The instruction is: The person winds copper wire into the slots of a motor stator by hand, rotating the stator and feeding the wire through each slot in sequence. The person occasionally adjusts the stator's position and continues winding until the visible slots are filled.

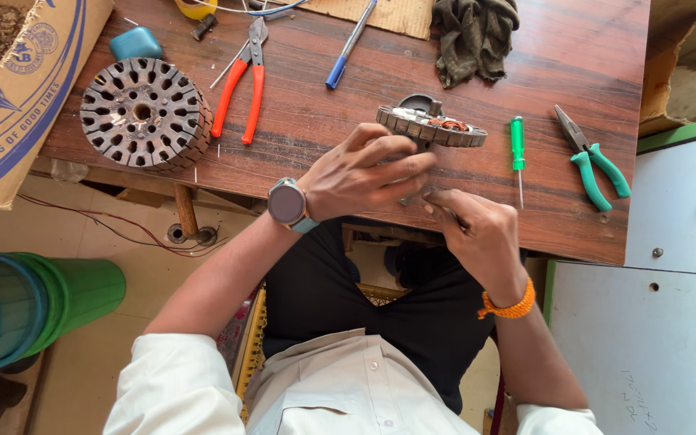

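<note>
Near the front edge of the wooden table point(573, 72), the left hand point(364, 173) gripped a slotted motor core point(431, 127) on its edge, fingers closed on its rim. Only a small patch of copper winding point(450, 125) showed in it — most slots looked bare. The right hand point(477, 229) was pinched narrow just below, perhaps on a thin wire; I could not tell. A second, empty core point(144, 113) lay by the left edge. Orange pliers point(241, 84), a green screwdriver point(517, 149) and green pliers point(594, 165) lay apart, blocking nothing.
</note>
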`<state>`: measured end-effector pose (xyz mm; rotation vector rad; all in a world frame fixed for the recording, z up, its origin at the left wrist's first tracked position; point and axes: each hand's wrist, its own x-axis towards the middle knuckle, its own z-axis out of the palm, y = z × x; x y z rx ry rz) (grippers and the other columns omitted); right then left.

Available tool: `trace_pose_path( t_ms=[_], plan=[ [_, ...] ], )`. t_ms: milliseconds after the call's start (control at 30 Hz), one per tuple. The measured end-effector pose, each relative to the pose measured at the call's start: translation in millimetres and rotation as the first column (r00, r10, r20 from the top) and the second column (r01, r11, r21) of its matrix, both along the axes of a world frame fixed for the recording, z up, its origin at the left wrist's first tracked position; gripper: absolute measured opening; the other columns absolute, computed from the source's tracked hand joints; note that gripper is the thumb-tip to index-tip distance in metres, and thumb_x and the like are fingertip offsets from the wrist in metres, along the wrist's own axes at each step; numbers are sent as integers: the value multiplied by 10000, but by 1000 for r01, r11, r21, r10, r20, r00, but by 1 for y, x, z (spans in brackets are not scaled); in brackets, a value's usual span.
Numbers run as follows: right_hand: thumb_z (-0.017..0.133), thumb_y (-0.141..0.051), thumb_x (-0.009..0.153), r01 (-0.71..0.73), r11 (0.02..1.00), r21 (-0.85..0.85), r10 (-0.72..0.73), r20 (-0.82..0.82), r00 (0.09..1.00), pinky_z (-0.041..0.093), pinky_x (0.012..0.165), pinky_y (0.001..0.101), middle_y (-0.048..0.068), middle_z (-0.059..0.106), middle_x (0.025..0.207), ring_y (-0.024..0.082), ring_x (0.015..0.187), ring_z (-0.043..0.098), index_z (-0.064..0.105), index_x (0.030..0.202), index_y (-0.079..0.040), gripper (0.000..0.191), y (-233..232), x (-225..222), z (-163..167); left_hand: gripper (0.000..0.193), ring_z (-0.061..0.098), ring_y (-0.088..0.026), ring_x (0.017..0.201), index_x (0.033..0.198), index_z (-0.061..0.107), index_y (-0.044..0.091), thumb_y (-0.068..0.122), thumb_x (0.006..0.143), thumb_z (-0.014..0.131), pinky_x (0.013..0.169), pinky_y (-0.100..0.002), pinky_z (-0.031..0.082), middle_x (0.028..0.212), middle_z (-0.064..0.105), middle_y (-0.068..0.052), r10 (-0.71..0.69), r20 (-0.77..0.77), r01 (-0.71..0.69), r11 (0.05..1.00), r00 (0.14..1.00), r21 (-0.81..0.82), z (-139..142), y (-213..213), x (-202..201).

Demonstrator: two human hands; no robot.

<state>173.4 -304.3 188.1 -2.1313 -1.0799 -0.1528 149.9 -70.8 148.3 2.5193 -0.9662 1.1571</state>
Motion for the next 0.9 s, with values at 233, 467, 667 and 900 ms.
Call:
trace_pose_path(
  t_ms=[233,467,667,900],
  plan=[
    [778,-42,961,36,995,-95,-32,39,999,491,576,276,98,712,801,127,641,660,734,998,-18,63,2,16,40,169,707,-169,834,1040,705,76,197,958,792,739,-315,564,1063,721,-21,-67,-314,-86,890,947,-449,-22,-23,-8],
    [783,-22,1041,-3,997,-76,11,112,994,410,546,249,56,693,763,61,619,597,737,1040,-10,48,36,57,55,122,525,16,579,946,729,24,139,921,762,494,-185,403,735,680,34,-382,-517,-417,316,766,-852,-27,-43,-11],
    [773,24,1023,10,996,-83,-7,32,999,335,521,247,54,658,721,55,590,504,769,1054,10,35,49,70,58,142,592,30,645,981,730,18,155,946,743,541,-162,473,794,707,49,-468,-425,-415,132,775,-900,-30,-44,-10],
    [790,9,1021,-37,993,-115,44,52,998,376,533,232,58,698,788,44,640,554,768,1037,16,29,53,95,48,180,659,-4,718,995,725,11,183,943,733,619,-179,544,836,737,21,-492,-403,-422,77,772,-903,-34,-51,-8]
  ],
)
